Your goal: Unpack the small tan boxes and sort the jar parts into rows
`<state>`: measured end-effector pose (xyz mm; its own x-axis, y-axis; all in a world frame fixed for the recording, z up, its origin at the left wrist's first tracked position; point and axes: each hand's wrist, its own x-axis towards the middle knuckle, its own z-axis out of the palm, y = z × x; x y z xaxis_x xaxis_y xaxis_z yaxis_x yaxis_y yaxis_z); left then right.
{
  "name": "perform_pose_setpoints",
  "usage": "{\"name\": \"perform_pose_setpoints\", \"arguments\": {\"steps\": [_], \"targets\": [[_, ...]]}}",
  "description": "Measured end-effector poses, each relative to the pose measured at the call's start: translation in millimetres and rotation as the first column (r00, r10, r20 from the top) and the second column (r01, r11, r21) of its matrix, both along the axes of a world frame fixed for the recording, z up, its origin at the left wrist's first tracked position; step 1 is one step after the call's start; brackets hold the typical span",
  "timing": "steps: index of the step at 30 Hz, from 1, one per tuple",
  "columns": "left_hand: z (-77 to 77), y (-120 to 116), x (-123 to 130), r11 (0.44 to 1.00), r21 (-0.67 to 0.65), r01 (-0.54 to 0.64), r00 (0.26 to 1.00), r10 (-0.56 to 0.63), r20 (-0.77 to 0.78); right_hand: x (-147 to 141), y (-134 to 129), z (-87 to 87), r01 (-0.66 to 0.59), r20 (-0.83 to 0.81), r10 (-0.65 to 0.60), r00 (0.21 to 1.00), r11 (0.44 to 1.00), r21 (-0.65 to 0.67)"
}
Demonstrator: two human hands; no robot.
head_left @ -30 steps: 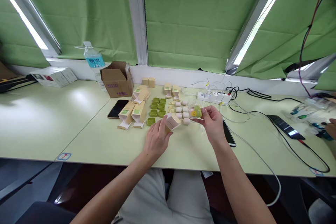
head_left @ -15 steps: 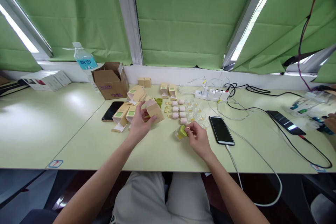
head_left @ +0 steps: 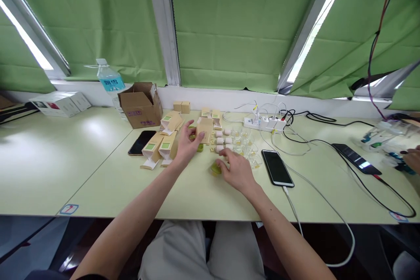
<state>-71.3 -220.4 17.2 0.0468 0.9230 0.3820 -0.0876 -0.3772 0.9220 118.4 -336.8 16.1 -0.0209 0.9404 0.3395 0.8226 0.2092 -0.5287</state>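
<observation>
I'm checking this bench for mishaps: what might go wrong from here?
The right hand, close to the pale cylinders, might knock them out of line. The white cable hangs past the edge of the table, so a snag could drag the phone. The left hand might dent the small carton if its grip tightens.

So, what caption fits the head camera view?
Left hand holds a cardboard box, right hand beside a small green container.

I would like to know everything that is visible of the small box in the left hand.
The small box is tan and looks like thin cardboard, its broad face turned to the camera. The left hand holds its left side. It partly covers a similar box behind; whether it touches the table is unclear. Any print is unreadable.
</observation>
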Motion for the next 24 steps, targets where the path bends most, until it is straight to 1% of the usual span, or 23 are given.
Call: {"name": "perform_pose_setpoints", "arguments": {"steps": [1, 2, 3, 5, 6, 8, 9, 10, 11, 12, 14, 15, 17, 18, 20, 22, 24], "targets": [[0.3, 1, 5, 0.998, 0.052, -0.033, 0.999, 0.035, -0.036, 1, 5, 3.4, -0.006, -0.133, 0.014, 0.991, 0.998, 0.059], [0.3, 0, 11, 0.991, 0.114, -0.07, 0.994, 0.079, -0.072, 1, 12, 6.8, -0.004, -0.274, 0.035, 0.961, 0.994, 0.111], [0.1, -1, 17, 0.977, 0.186, -0.107, 0.986, 0.128, -0.106, 0, 20, 10.2, 0.001, -0.411, 0.061, 0.91, 0.989, 0.149], [-1.3, -5, 28, 0.926, 0.339, -0.166, 0.961, 0.229, -0.156, -5, 40, 15.3, 0.001, -0.632, 0.114, 0.767, 0.984, 0.178], [-2.3, -8, 33, 0.892, 0.412, -0.185, 0.946, 0.276, -0.172, -9, 50, 16.6, -0.023, -0.713, 0.139, 0.687, 0.985, 0.171], [-4.6, -13, 38, 0.823, 0.531, -0.203, 0.918, 0.349, -0.19, -14, 67, 16.5, -0.131, -0.832, 0.192, 0.521, 0.981, 0.144], [-5.6, -16, 39, 0.798, 0.571, -0.193, 0.91, 0.364, -0.201, -16, 73, 15.3, -0.194, -0.875, 0.21, 0.436, 0.971, 0.137], [-6.4, -18, 38, 0.786, 0.594, -0.172, 0.907, 0.361, -0.215, -16, 76, 13.8, -0.247, -0.909, 0.221, 0.354, 0.959, 0.137], [-7.0, -20, 36, 0.787, 0.6, -0.146, 0.911, 0.344, -0.229, -15, 78, 12.3, -0.285, -0.935, 0.223, 0.277, 0.948, 0.142], [-7.3, -21, 33, 0.799, 0.589, -0.123, 0.919, 0.316, -0.237, -13, 78, 11.1, -0.312, -0.953, 0.221, 0.207, 0.938, 0.149], [-7.2, -23, 27, 0.845, 0.527, -0.093, 0.946, 0.241, -0.219, -8, 75, 9.9, -0.349, -0.972, 0.212, 0.099, 0.923, 0.166], [-6.9, -24, 25, 0.871, 0.484, -0.083, 0.961, 0.199, -0.193, -5, 72, 10.0, -0.369, -0.976, 0.209, 0.057, 0.913, 0.174], [-6.3, -26, 23, 0.914, 0.402, -0.046, 0.985, 0.11, -0.136, -3, 67, 10.5, -0.419, -0.978, 0.209, 0.009, 0.889, 0.186], [-6.2, -27, 24, 0.928, 0.372, -0.021, 0.991, 0.068, -0.114, -3, 64, 10.5, -0.442, -0.978, 0.21, 0.003, 0.877, 0.187], [-6.4, -31, 27, 0.943, 0.331, 0.027, 0.995, 0.007, -0.1, -4, 61, 9.8, -0.473, -0.976, 0.216, 0.025, 0.863, 0.179], [-7.2, -36, 30, 0.949, 0.31, 0.055, 0.993, -0.02, -0.115, -6, 59, 8.3, -0.49, -0.972, 0.224, 0.065, 0.856, 0.164], [-7.8, -38, 32, 0.947, 0.32, 0.027, 0.989, 0.021, -0.144, -7, 60, 6.8, -0.491, -0.97, 0.226, 0.09, 0.857, 0.154]]}}
